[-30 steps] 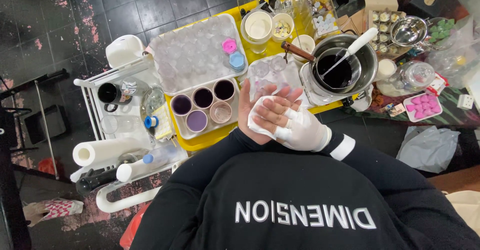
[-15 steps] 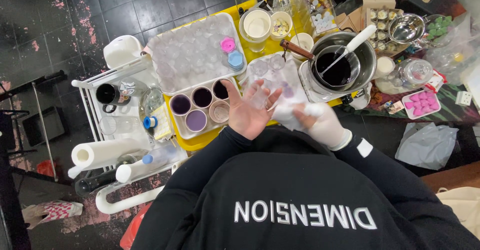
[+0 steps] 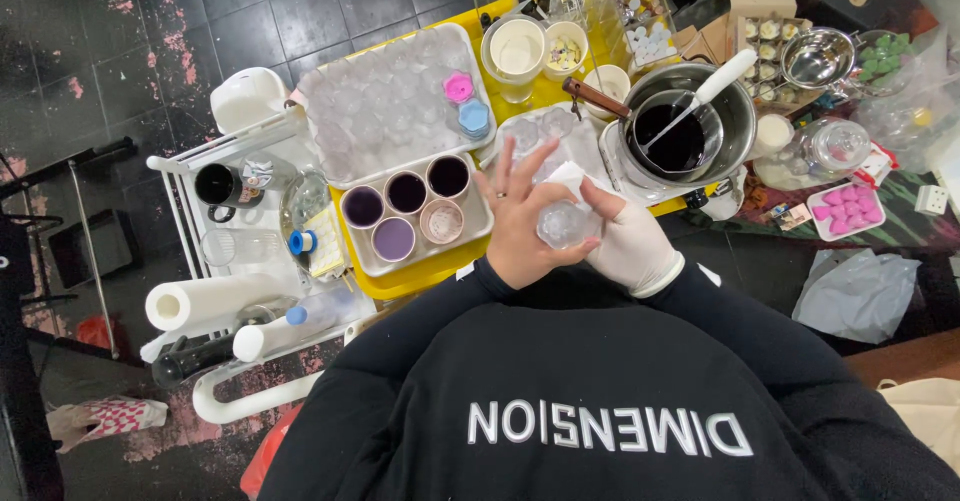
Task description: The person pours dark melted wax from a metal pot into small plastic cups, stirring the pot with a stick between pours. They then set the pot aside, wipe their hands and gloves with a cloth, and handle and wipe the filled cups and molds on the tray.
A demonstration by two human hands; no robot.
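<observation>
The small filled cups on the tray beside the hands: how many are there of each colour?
On the tray, left of the left hand:
Dark purple cups: 3
Light purple cup: 1
Pinkish cup: 1
Total: 5

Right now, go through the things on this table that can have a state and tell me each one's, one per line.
Clear round cup: held between both hands, looks empty.
Left hand: bare, fingers spread, on the cup.
Right hand: white-gloved, holding the cup.
Metal pot: holds dark liquid, white spatula inside.
Small cups in tray: filled, purple shades.
Paper towel roll: lying on its side.
</observation>
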